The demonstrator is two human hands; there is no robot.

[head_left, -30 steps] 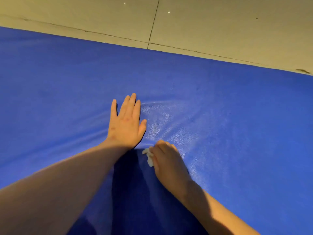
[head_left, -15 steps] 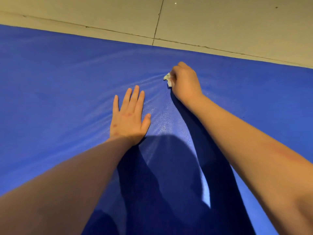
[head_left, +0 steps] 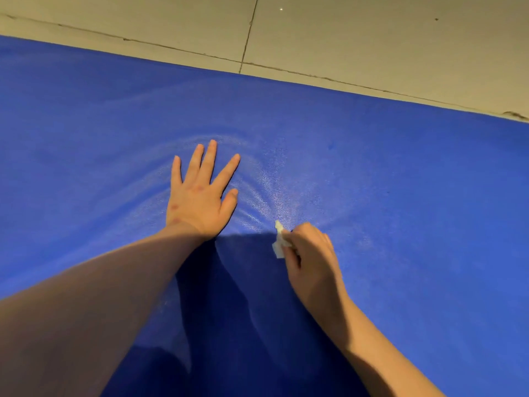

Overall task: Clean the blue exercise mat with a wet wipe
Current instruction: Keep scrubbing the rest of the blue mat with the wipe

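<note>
The blue exercise mat fills most of the view and lies flat on the floor. My left hand presses flat on it with fingers spread, just left of centre. My right hand sits lower and to the right, its fingers curled round a small crumpled white wet wipe held down against the mat. Only a corner of the wipe shows beyond the fingers. A damp sheen marks the mat around and beyond both hands.
Beige floor tiles with dark grout lines run along the mat's far edge at the top. My arms cast a dark shadow on the mat between them.
My right hand went out to the mat's far edge with the wipe, then pulled back toward me to beside the left wrist. The left hand stayed planted, its fingers now spread wider.
</note>
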